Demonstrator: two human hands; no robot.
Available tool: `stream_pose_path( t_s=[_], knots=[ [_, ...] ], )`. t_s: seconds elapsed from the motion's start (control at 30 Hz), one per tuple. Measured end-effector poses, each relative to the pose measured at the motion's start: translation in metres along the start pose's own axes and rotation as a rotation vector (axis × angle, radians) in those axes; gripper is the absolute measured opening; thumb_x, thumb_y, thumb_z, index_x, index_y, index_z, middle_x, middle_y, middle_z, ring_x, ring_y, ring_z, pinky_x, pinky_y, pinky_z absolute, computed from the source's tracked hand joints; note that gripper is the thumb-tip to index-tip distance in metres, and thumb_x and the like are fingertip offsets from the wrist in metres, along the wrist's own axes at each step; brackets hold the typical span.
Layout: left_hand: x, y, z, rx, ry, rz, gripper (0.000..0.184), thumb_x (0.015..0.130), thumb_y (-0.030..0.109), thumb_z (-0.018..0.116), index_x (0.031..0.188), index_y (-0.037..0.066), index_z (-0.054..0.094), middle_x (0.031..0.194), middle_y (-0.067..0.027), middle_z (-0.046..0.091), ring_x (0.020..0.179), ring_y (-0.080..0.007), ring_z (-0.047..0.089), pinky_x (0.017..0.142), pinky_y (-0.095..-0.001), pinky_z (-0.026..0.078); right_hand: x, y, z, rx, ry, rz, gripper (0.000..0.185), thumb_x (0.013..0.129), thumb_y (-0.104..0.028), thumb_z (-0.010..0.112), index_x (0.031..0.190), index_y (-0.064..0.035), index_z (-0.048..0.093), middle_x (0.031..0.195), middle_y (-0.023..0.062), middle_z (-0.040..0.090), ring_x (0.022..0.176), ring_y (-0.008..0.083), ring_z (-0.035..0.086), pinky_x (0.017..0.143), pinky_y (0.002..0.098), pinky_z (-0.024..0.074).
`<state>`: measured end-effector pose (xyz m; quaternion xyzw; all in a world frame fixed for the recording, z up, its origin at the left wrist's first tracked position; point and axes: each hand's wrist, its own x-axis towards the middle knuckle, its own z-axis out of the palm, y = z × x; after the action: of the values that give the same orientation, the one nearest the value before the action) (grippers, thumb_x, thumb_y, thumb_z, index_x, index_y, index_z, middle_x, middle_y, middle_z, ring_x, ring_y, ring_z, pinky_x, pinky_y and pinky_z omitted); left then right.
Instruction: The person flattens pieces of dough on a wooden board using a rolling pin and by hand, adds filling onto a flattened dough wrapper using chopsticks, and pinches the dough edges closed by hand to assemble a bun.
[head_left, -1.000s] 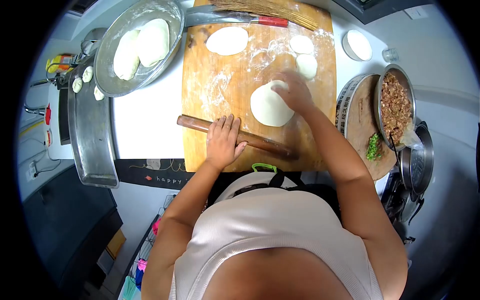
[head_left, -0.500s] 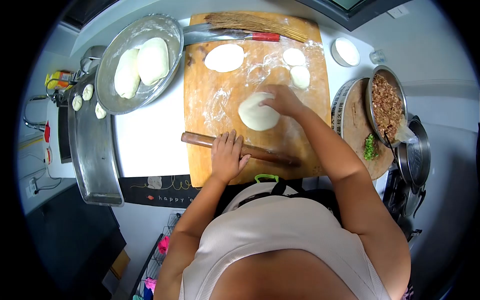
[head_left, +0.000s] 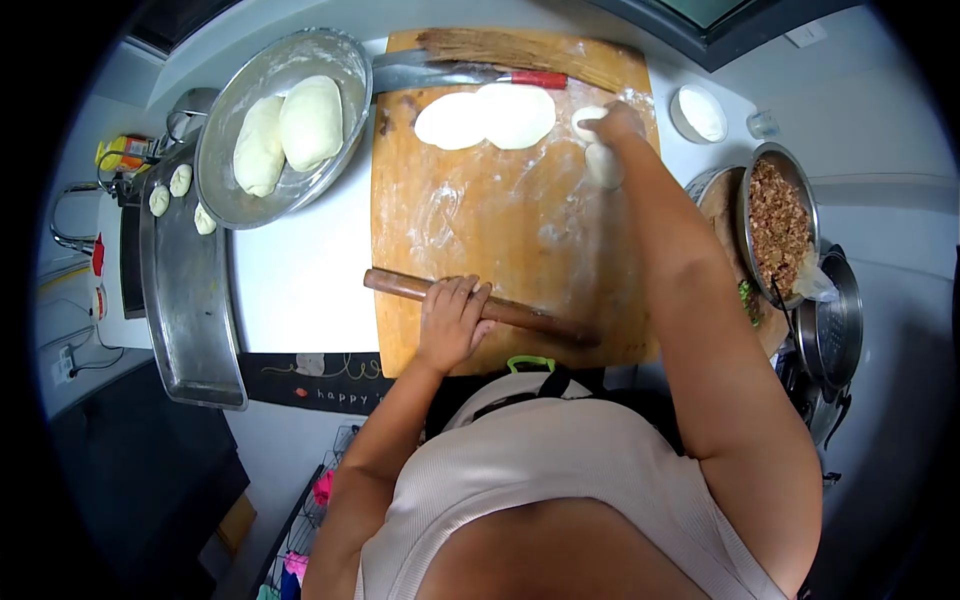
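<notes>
My left hand (head_left: 455, 318) lies over a dark wooden rolling pin (head_left: 532, 318), fingers curled across it, near the front of the floured wooden board (head_left: 480, 245). At the board's far right, my right hand (head_left: 620, 124) has its fingertips on a small flattened dough round (head_left: 588, 118), pinching its edge. Just below it lies another small dough round (head_left: 601, 165), partly behind my forearm. Two larger rolled dough sheets, a left one (head_left: 447, 121) and a right one (head_left: 521, 115), lie side by side with touching edges at the back.
A metal bowl (head_left: 215, 190) with two big dough lumps stands left, by a metal tray (head_left: 195, 320) with small dough pieces. Behind are a whisk broom (head_left: 510, 48) and a red-handled knife (head_left: 538, 78). Right are a bowl of minced filling (head_left: 780, 215) and a white bowl (head_left: 698, 113).
The dough sheet from mid-board now lies at the back beside the other sheet. My right hand has let it go and moved to the small rounds. My left hand stays on the rolling pin.
</notes>
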<state>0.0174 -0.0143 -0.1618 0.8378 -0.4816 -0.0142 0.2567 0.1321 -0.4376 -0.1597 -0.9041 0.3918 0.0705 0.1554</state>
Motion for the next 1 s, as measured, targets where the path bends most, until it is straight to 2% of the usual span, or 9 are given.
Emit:
stream_pose_path(
  t_s=[0.13,0.23,0.37,0.47,0.57,0.67,0.77,0.9,1.0],
  knots=[
    [-0.001,-0.004,-0.001,-0.025,0.018,0.037,0.046,0.071,0.012,0.065,0.116,0.009,0.059,0.111,-0.0115,0.056,0.104,-0.0309,0.052,0.093,-0.0444,0.038,-0.026,-0.001,0.008,0.151,0.209,-0.060,0.060,0.063,-0.043,0.083,0.110,-0.0114,0.064,0.112,0.0145,0.065,0.102,0.0275,0.062,0.086,0.0409,0.0493],
    [-0.004,-0.007,0.006,-0.014,0.055,0.034,0.043,0.071,0.010,0.064,0.114,0.010,0.060,0.107,-0.0095,0.056,0.102,-0.0289,0.053,0.091,-0.0434,0.038,-0.073,-0.019,0.008,0.573,0.031,-0.180,0.047,0.069,-0.032,0.081,0.107,-0.0103,0.064,0.105,0.0147,0.066,0.096,0.0255,0.064,0.081,0.0396,0.0500],
    [-0.003,-0.007,0.010,0.003,0.048,0.029,0.040,0.071,0.008,0.063,0.111,0.010,0.061,0.104,-0.0087,0.057,0.099,-0.0283,0.054,0.089,-0.0425,0.038,-0.147,-0.047,0.042,0.604,-0.229,-0.661,0.031,0.078,-0.018,0.072,0.105,-0.0051,0.063,0.094,0.0131,0.066,0.088,0.0240,0.063,0.081,0.0352,0.0495],
    [-0.003,-0.005,0.008,0.036,0.051,0.016,0.034,0.075,0.011,0.060,0.108,0.009,0.062,0.103,-0.0086,0.058,0.097,-0.0268,0.054,0.090,-0.0416,0.039,-0.181,-0.053,0.065,0.707,-0.608,-0.565,0.030,0.078,-0.023,0.073,0.100,-0.0052,0.064,0.098,0.0119,0.067,0.088,0.0206,0.064,0.077,0.0355,0.0499],
    [-0.004,0.002,0.002,0.045,0.080,-0.041,0.033,0.075,0.013,0.062,0.107,0.009,0.063,0.101,-0.0085,0.058,0.096,-0.0262,0.054,0.090,-0.0410,0.040,-0.193,-0.045,0.060,0.468,-0.198,-0.610,0.027,0.078,-0.021,0.071,0.099,-0.0050,0.064,0.096,0.0127,0.066,0.087,0.0269,0.064,0.076,0.0369,0.0502],
    [-0.004,0.008,-0.004,0.054,0.086,-0.148,0.037,0.071,0.013,0.066,0.107,0.010,0.063,0.100,-0.0082,0.058,0.095,-0.0265,0.055,0.087,-0.0409,0.040,-0.203,-0.039,0.050,0.488,-0.284,-0.501,0.027,0.077,-0.020,0.072,0.099,-0.0059,0.065,0.092,0.0123,0.065,0.090,0.0316,0.062,0.080,0.0387,0.0495],
    [-0.004,0.009,-0.005,0.080,0.090,-0.194,0.037,0.071,0.013,0.066,0.107,0.011,0.064,0.099,-0.0079,0.058,0.094,-0.0268,0.055,0.086,-0.0407,0.040,-0.211,-0.040,0.049,0.332,-0.111,-0.776,0.033,0.073,-0.024,0.076,0.098,-0.0065,0.065,0.091,0.0124,0.063,0.093,0.0316,0.061,0.084,0.0400,0.0478],
    [-0.008,0.006,-0.003,0.104,0.105,-0.127,0.038,0.069,0.011,0.066,0.107,0.012,0.065,0.095,-0.0079,0.058,0.090,-0.0273,0.053,0.079,-0.0403,0.040,-0.226,-0.055,0.058,0.261,-0.167,-0.718,0.043,0.071,-0.023,0.078,0.107,-0.0053,0.063,0.099,0.0145,0.062,0.093,0.0331,0.060,0.083,0.0425,0.0472],
    [-0.013,0.011,-0.010,0.096,0.042,-0.131,0.037,0.074,0.010,0.060,0.110,0.012,0.064,0.099,-0.0080,0.058,0.094,-0.0264,0.055,0.087,-0.0400,0.041,-0.220,-0.063,0.062,0.289,-0.286,-0.692,0.047,0.071,-0.024,0.078,0.110,-0.0051,0.061,0.103,0.0148,0.062,0.097,0.0314,0.060,0.086,0.0406,0.0468]
  ],
)
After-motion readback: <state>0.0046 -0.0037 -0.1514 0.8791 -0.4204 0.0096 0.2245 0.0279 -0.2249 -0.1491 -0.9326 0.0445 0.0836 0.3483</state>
